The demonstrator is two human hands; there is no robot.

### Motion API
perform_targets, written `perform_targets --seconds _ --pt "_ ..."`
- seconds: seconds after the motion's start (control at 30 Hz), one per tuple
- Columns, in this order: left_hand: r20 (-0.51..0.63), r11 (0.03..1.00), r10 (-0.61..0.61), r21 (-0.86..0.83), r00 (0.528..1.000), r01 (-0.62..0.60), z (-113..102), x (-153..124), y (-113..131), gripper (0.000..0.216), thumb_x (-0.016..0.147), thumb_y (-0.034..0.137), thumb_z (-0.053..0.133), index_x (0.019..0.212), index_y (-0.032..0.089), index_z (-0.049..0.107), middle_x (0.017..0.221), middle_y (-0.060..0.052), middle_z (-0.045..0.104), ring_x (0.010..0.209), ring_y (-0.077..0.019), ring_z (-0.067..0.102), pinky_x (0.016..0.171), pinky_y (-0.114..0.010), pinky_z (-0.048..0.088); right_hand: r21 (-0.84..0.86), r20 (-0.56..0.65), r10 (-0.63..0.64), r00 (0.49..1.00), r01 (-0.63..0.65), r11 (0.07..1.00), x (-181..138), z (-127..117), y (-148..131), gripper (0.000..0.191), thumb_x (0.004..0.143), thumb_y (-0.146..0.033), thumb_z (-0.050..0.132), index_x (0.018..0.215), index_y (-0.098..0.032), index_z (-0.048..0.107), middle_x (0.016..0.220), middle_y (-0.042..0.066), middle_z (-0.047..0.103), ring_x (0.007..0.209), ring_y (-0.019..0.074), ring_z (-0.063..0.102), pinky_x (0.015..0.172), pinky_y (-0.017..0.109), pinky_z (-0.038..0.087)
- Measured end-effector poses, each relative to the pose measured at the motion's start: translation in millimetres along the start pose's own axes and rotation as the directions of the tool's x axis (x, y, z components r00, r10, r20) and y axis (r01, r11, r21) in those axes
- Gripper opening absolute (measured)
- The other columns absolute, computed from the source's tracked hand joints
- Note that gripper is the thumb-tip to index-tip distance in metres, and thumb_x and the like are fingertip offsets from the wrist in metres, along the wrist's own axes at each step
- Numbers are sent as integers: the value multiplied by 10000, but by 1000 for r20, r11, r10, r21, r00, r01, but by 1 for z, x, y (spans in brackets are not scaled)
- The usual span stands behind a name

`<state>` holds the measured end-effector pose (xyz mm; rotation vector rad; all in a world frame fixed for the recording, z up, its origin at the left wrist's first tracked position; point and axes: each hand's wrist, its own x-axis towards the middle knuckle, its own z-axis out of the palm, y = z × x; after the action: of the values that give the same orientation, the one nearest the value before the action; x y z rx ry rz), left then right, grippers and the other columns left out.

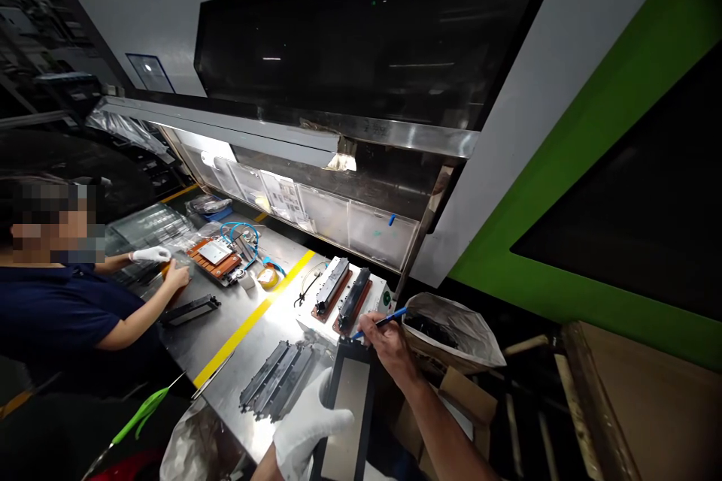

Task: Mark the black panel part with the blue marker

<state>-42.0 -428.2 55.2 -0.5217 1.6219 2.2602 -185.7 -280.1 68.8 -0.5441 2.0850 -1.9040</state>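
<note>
Black frame [345, 398] sits at the near edge of the steel bench [226, 331], gloved left hand [307, 428] clamped on its left rail, bare right hand [389, 346] pinching a blue pen tool [383, 323] at its far top edge. Looks like a thin, light moulded part, stiff but likely flexy across the open middle, so grip the rails. More black parts [276, 379] lie just left of it.

My head camera looks forward and down, close over my hands at the steel bench [237, 323].
</note>
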Motion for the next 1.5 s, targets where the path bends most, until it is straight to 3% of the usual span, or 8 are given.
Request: perform_targets --seconds 0.2,0.37,0.43,0.57,0.87,1.0,1.33,1.5 --pt "-5 999 30 27 1000 -30 -1 1 -1 698 559 287 906 1210 208 666 1090 -122 763 986 -340 706 899 -452 568 4 10 31 999 -31 1000 8 9 3 505 925 -644 528 745 -195 671 588 3 571 625 165 558 642 287 420" --pt "25 997 7 -71 1000 -5 -2 -5 7 649 646 233 859 1238 162 604 1113 -135 751 941 -277 713 836 -391 568 -45 -255 90 963 -104 994 -8 -2 3 550 898 -712 509 816 -197 685 641 22 629 671 192 597 667 303 455" --pt "12 980 6 -198 1000 -4 -3 -6 12 622 684 266 847 1242 163 591 1107 -136 750 929 -261 718 833 -381 568 -37 -272 94 958 -108 993 -26 -9 -2 516 905 -686 529 877 -197 693 711 31 658 743 209 628 722 312 482" --pt "-73 917 13 -397 997 -41 -5 -7 17 508 784 257 773 1246 177 579 959 -77 764 825 -208 724 791 -353 575 -98 -159 43 986 -60 993 -77 -14 -12 382 951 -560 549 868 -215 692 779 29 656 774 205 630 731 307 510" --pt "-176 897 -92 -443 980 5 -12 -5 23 473 795 272 751 1220 118 611 921 -116 796 758 -245 748 706 -364 609 -131 88 -190 978 201 971 -146 -1 -1 126 961 -267 581 909 -250 695 879 37 671 872 194 642 760 303 517" --pt "-223 882 -122 -470 967 3 -10 -3 24 418 786 270 762 1152 113 637 899 -109 803 787 -243 759 749 -358 620 -176 117 -273 955 290 941 -158 2 -2 127 919 -157 605 967 -262 657 856 21 685 914 208 621 797 337 520" --pt "-300 858 -141 -512 943 -34 -11 -4 21 611 776 234 771 1345 145 565 973 -115 806 864 -265 764 797 -396 634 -273 141 -283 948 313 910 -156 8 -3 130 923 -126 590 890 -246 625 805 12 672 905 219 606 806 374 503" --pt "-367 851 -107 -515 924 -106 -7 -3 23 588 771 192 765 1329 153 582 953 -103 809 822 -246 763 800 -383 635 -294 280 -383 880 459 839 -152 19 -15 251 900 -155 676 1119 -276 660 913 0 743 834 201 620 765 353 509"
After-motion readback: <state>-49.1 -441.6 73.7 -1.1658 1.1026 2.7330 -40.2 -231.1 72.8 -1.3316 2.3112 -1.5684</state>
